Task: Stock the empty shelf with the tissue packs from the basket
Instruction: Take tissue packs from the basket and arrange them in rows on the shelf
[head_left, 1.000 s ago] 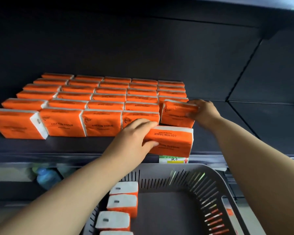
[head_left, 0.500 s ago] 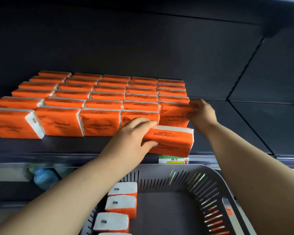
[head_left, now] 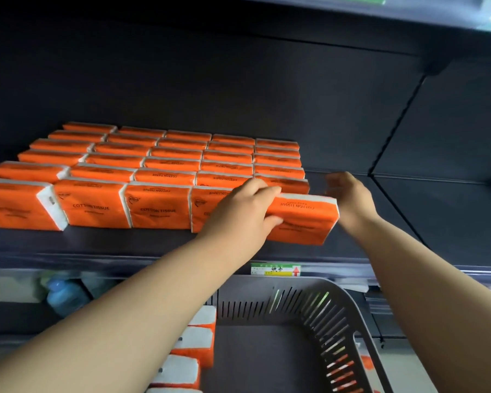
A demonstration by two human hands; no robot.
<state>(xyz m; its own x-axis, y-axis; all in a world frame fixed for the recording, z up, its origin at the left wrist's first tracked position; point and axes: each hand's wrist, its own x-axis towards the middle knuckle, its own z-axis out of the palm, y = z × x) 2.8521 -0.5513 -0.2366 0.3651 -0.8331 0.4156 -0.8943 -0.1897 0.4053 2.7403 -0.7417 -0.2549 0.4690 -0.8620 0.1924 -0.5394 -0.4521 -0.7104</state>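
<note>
Orange tissue packs point(head_left: 159, 177) stand in several rows on the dark shelf point(head_left: 125, 242), filling its left half. My left hand point(head_left: 238, 214) grips one more orange tissue pack point(head_left: 304, 219) at the right end of the front row, held just above the shelf. My right hand point(head_left: 349, 194) hovers beside that pack's right end with relaxed fingers and holds nothing. Below, the grey slotted basket point(head_left: 338, 316) keeps several packs point(head_left: 193, 353) standing on edge along its left side.
The shelf's right half point(head_left: 437, 217) is bare dark metal, with a vertical divider seam behind it. A price tag point(head_left: 275, 270) sits on the shelf's front edge. A blue bottle point(head_left: 63, 296) shows on the lower shelf at left.
My right hand has let go of the pack it set in the right column and drawn back to the right. My left hand has carried its pack up and to the right, onto the shelf.
</note>
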